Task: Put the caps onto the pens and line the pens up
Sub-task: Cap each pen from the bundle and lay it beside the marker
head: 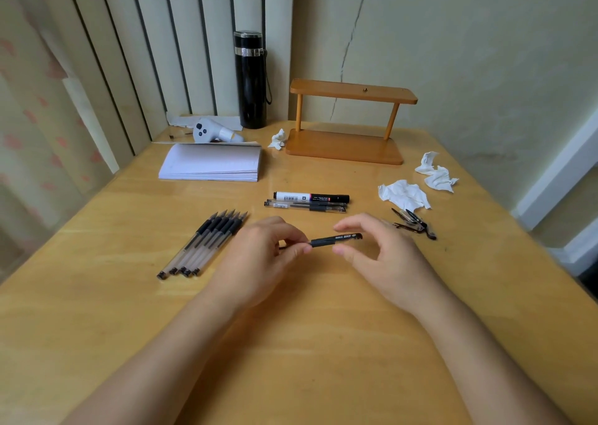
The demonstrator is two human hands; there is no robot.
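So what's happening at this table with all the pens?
A person is capping pens. The left hand pinches a black pen while the right hand hovers open at its far end. Three capped pens lie in a row ahead. A bunch of uncapped pens waits on the left, and loose caps sit on the right of the wooden table.

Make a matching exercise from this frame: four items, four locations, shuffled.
Items
1. uncapped pens
2. loose caps
3. black flask
4. capped pens

Locations
A. back of the table, against the blinds
B. right of the right hand, below the tissue
C. left of the left hand, bundled side by side
D. lined up beyond both hands, in front of the wooden shelf

Pairs: 1-C, 2-B, 3-A, 4-D
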